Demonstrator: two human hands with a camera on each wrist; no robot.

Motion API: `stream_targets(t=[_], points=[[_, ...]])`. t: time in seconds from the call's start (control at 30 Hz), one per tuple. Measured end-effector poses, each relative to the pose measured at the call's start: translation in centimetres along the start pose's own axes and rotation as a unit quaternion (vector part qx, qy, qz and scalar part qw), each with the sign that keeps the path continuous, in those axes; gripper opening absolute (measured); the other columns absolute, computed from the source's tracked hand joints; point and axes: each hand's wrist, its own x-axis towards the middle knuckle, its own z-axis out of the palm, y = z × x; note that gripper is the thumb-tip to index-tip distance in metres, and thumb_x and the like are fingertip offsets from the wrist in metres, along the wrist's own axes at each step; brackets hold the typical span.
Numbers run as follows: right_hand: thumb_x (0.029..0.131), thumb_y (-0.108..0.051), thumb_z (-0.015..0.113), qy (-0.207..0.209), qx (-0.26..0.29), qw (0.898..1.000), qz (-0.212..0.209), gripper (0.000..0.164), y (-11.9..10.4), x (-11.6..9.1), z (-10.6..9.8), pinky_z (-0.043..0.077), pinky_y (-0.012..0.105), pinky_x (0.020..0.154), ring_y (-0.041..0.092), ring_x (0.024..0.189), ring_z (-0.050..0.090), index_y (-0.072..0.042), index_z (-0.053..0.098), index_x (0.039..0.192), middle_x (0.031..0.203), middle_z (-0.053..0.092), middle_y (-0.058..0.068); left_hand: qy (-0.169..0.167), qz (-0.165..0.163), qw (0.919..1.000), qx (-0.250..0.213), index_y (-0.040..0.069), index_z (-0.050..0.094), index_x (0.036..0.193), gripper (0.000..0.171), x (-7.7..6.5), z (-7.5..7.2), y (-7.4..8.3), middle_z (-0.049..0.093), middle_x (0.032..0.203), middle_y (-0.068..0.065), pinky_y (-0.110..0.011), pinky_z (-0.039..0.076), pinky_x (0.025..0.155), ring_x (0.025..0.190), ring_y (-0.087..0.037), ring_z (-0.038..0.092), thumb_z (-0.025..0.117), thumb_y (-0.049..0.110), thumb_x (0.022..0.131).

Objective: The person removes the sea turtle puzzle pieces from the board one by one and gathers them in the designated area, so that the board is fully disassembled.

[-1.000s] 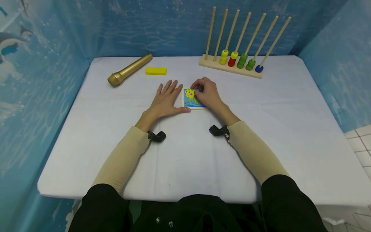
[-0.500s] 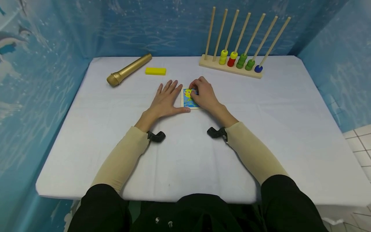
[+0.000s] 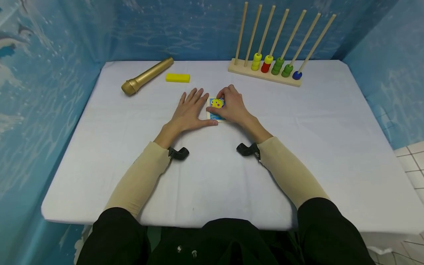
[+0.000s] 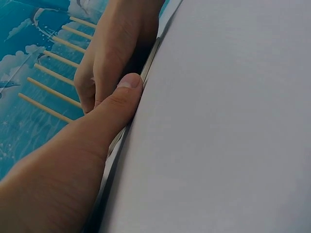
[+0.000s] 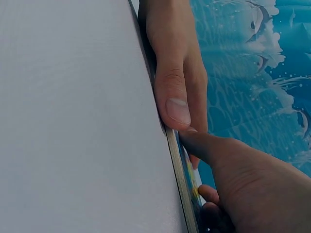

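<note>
A small square picture board (image 3: pixel 216 116) with a wooden rim lies on the table, showing a spotted yellow figure (image 3: pixel 216 103) on blue. My left hand (image 3: pixel 187 115) rests beside it with fingers spread; the index fingertip is at the top left corner and the thumb runs along the near edge. My right hand (image 3: pixel 233 105) covers the board's right part. Its straight thumb (image 5: pixel 197 141) reaches left across the picture, while its bent fingers touch near the top. The yellow figure shows between thumb and fingers. In the right wrist view the board's edge (image 5: pixel 177 167) is seen side-on.
Behind the left hand lie a gold microphone (image 3: pixel 147 76) and a yellow block (image 3: pixel 177 77). At the back right stands a wooden bead rack (image 3: pixel 265 74) with tall pegs and coloured beads. A white cloth (image 3: pixel 212 184) covers the table.
My right hand first moved slightly left; then its thumb stretched left over the picture, away from the fingertips. The left hand stays in place. The head view has tilted slightly.
</note>
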Motion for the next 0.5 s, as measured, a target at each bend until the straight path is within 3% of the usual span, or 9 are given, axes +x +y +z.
stream_targets(t=[0.3, 0.5], points=[[0.086, -0.049, 0.085, 0.007, 0.016, 1.0, 0.002, 0.065, 0.06, 0.2, 0.08, 0.04, 0.05, 0.099, 0.031, 0.104, 0.053, -0.001, 0.058, 0.12, 0.115, 0.053, 0.017, 0.001, -0.001, 1.0, 0.0, 0.02, 0.018, 0.171, 0.115, 0.18, 0.23, -0.25, 0.008, 0.179, -0.007, -0.056, -0.007, 0.132, 0.166, -0.028, -0.002, 0.058, 0.086, 0.086], [0.088, -0.033, 0.087, 0.032, 0.083, 0.996, -0.005, 0.05, 0.49, 0.23, 0.07, 0.045, 0.036, 0.088, 0.026, 0.096, 0.057, -0.003, 0.055, 0.112, 0.103, 0.06, 0.014, 0.001, -0.002, 1.0, -0.002, 0.02, 0.019, 0.171, 0.114, 0.17, 0.09, -0.14, 0.01, 0.178, -0.007, -0.054, -0.008, 0.132, 0.166, -0.028, -0.001, 0.059, 0.084, 0.086]])
